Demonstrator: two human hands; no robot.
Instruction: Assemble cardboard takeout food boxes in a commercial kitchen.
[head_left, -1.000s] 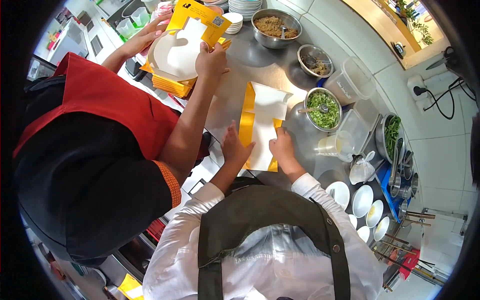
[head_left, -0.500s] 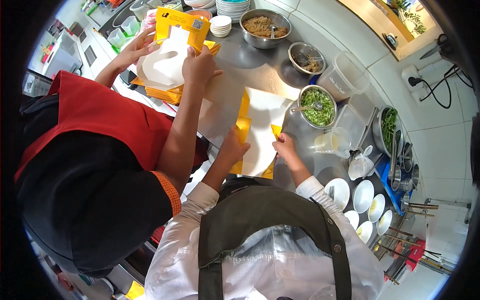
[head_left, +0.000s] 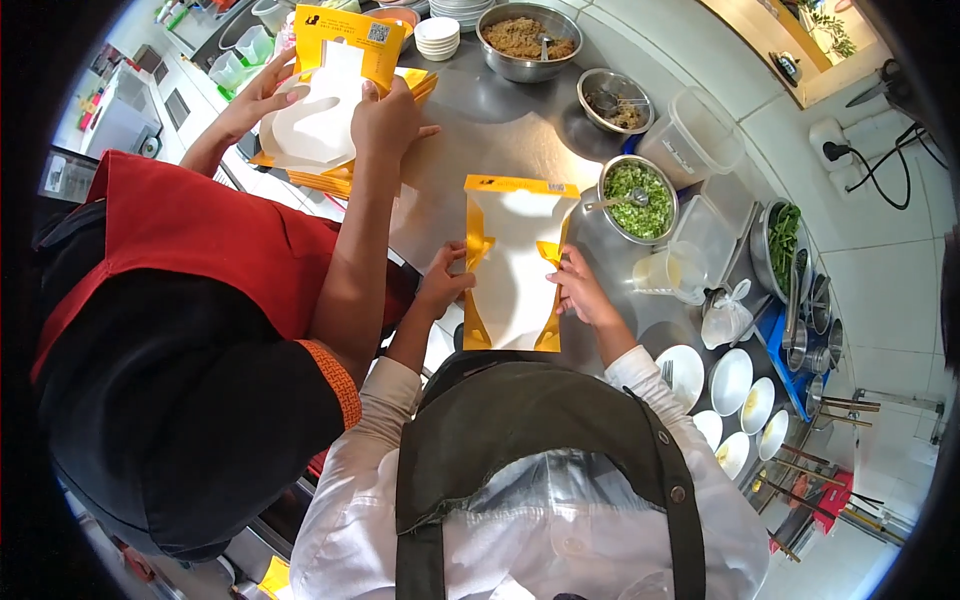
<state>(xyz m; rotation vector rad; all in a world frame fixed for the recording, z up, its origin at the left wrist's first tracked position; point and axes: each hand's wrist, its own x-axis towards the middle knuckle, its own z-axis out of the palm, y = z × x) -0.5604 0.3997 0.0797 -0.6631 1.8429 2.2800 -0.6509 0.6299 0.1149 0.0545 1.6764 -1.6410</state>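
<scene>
One card box [head_left: 515, 268], yellow outside, white within, set between my left hand [head_left: 443, 282] and right hand [head_left: 584, 287], each pinching a side wall; likely light, springy, easily creased, best held at its folded sides. Open metal counter [head_left: 475, 135] beyond my hands; its edge near my left wrist, bowl of chopped greens [head_left: 655, 215] ahead of my right, co-worker's forearm [head_left: 345, 255] to my left.

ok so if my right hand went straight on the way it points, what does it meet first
The box: the right hand is at its right side, so that wall comes first, though depth there is hard to judge.
</scene>
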